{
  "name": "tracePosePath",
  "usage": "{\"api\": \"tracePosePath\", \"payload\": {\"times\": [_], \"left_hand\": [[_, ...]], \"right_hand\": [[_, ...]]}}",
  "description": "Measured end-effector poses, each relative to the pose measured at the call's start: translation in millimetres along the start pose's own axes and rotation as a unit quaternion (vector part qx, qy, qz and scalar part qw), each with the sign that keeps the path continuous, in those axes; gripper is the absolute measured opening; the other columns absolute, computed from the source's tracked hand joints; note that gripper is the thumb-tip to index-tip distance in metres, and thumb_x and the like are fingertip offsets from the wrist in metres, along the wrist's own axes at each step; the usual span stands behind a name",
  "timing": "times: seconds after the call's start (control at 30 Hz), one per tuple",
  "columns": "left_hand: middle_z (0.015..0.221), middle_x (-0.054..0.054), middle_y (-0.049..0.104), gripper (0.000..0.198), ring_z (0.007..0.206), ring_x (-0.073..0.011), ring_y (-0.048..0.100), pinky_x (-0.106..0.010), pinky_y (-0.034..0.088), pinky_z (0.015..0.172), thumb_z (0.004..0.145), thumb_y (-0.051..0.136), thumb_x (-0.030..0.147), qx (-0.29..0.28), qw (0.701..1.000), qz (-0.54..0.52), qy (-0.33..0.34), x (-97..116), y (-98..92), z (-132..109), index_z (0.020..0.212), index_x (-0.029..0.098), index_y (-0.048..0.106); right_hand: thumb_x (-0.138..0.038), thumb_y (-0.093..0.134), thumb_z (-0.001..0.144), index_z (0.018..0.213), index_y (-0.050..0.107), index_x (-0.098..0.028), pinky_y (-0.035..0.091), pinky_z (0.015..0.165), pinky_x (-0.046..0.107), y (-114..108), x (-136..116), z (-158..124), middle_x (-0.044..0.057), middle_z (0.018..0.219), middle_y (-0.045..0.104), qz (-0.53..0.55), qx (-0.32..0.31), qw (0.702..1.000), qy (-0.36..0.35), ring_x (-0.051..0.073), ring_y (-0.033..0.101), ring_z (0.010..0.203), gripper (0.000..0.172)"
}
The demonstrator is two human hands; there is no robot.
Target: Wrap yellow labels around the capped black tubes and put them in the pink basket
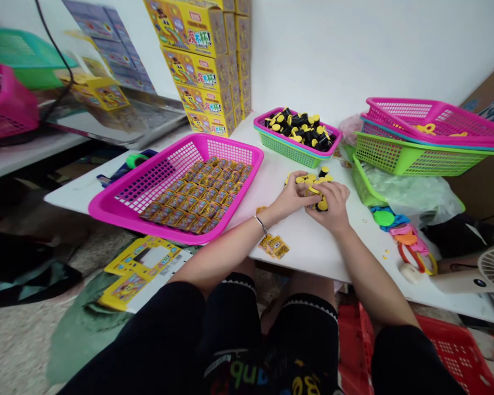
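A cluster of small black cups with yellow caps [321, 205] stands on the white table between my hands. My left hand [291, 196] reaches in from the left, its thumb and fingers closed at a yellow-capped cup [313, 190]. On the other side my right hand [332, 204] curls its fingers round the same cup; its grip is partly hidden. One more black cup [323, 171] lies just behind the cluster. Small printed yellow cards [276, 247] lie near the table's front edge, beside my left wrist.
Left of my arms, a pink basket [226, 144] holds rows of small printed packs. Stacked baskets [288, 149] behind hold more capped cups. Yellow boxes [208, 71] tower at the wall. On the right are nested baskets [420, 156], balloons [407, 236] and a fan [461, 280].
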State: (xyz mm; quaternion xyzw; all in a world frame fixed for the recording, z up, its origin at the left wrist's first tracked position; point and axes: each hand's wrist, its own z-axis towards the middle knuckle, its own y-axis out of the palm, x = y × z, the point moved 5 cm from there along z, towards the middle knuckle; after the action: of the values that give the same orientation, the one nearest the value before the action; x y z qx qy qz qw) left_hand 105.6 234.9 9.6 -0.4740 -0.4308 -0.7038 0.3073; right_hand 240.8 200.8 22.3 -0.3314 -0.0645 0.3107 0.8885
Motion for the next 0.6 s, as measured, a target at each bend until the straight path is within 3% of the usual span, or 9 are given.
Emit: {"api": "tracePosePath", "payload": {"times": [0.1,0.17,0.23,0.37,0.5,0.6], "left_hand": [[0.083,0.006,0.061,0.068,0.070,-0.0116,0.066,-0.027,0.050,0.072,0.073,0.074,0.019,-0.066,0.996,0.041,-0.038,-4,8.6,-5,0.120,0.024,0.025],[0.079,0.007,0.057,0.062,0.064,-0.0117,0.064,-0.027,0.049,0.067,0.077,0.068,0.020,-0.076,0.994,0.076,-0.032,-4,9.6,-7,0.119,0.024,0.023],[0.087,0.004,0.055,0.060,0.065,-0.0108,0.062,-0.028,0.049,0.068,0.077,0.067,0.022,-0.045,0.991,0.126,0.013,-3,6.5,-6,0.118,0.023,0.024],[0.117,-0.008,0.049,0.063,0.092,-0.0129,0.061,-0.028,0.049,0.081,0.072,0.070,0.017,0.059,0.966,0.223,0.121,-1,-1.0,-4,0.117,0.023,0.026],[0.122,-0.011,0.045,0.065,0.105,-0.0166,0.056,-0.030,0.047,0.088,0.071,0.067,0.014,0.100,0.954,0.237,0.152,-4,-1.9,-6,0.120,0.023,0.025],[0.120,-0.010,0.045,0.063,0.102,-0.0158,0.054,-0.030,0.046,0.089,0.069,0.066,0.013,0.115,0.947,0.251,0.164,-3,-2.3,-9,0.118,0.023,0.027]], "right_hand": [[-0.043,0.066,0.083,0.126,0.064,-0.026,0.035,0.104,0.049,1,-8,-2,0.011,0.120,0.069,0.000,-0.015,0.999,-0.032,0.031,0.056,0.116,0.046],[-0.040,0.066,0.083,0.130,0.063,-0.026,0.034,0.104,0.049,1,-10,-2,0.011,0.123,0.069,-0.008,-0.037,0.998,-0.042,0.032,0.056,0.118,0.049],[-0.039,0.065,0.084,0.131,0.064,-0.028,0.031,0.105,0.050,2,-11,-2,0.010,0.124,0.070,-0.036,-0.048,0.997,-0.046,0.032,0.055,0.118,0.049],[-0.036,0.062,0.089,0.129,0.067,-0.028,0.029,0.104,0.050,8,-11,-4,0.010,0.121,0.072,-0.090,-0.041,0.994,-0.057,0.031,0.056,0.112,0.041],[-0.035,0.059,0.093,0.126,0.069,-0.028,0.031,0.100,0.049,14,-14,-4,0.009,0.118,0.075,-0.090,-0.032,0.994,-0.051,0.028,0.059,0.106,0.035],[-0.034,0.058,0.094,0.124,0.070,-0.028,0.035,0.098,0.048,15,-16,-4,0.009,0.117,0.075,-0.061,-0.021,0.997,-0.053,0.027,0.061,0.101,0.033]]}}
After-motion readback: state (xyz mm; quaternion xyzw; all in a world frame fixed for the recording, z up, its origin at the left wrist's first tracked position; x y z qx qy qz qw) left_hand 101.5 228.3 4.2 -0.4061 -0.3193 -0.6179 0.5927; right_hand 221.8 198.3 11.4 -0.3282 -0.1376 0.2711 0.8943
